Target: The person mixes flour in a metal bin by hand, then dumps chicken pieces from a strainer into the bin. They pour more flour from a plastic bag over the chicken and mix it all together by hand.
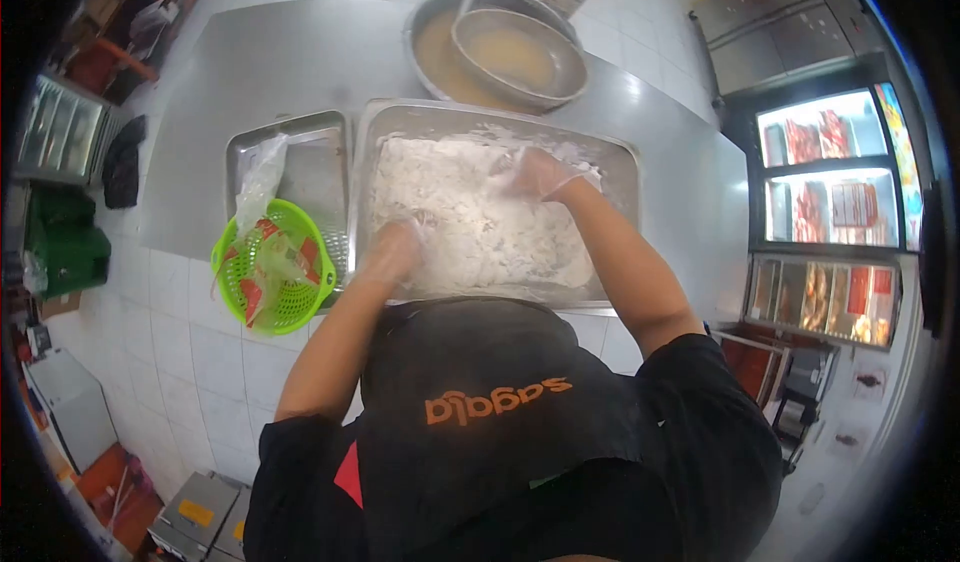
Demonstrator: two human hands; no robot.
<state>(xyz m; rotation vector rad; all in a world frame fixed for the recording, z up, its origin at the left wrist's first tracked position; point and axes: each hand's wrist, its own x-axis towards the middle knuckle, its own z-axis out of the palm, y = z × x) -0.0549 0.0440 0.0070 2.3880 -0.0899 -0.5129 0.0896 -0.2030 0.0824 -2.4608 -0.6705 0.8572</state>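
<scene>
A deep steel tray in front of me holds a layer of white, lumpy flour. My left hand, in a clear plastic glove, reaches into the flour at the tray's near left side; its fingers are blurred and partly buried. Toward the far right of the tray is my right hand, also in a clear glove, touching the flour with its fingertips hidden. Whether either hand holds anything within the flour does not show.
Behind the tray, a large metal bowl of cloudy liquid holds a smaller bowl or strainer. At left, a shallower tray carries a crumpled plastic bag and a green basket with wrappers. All rest on a steel table.
</scene>
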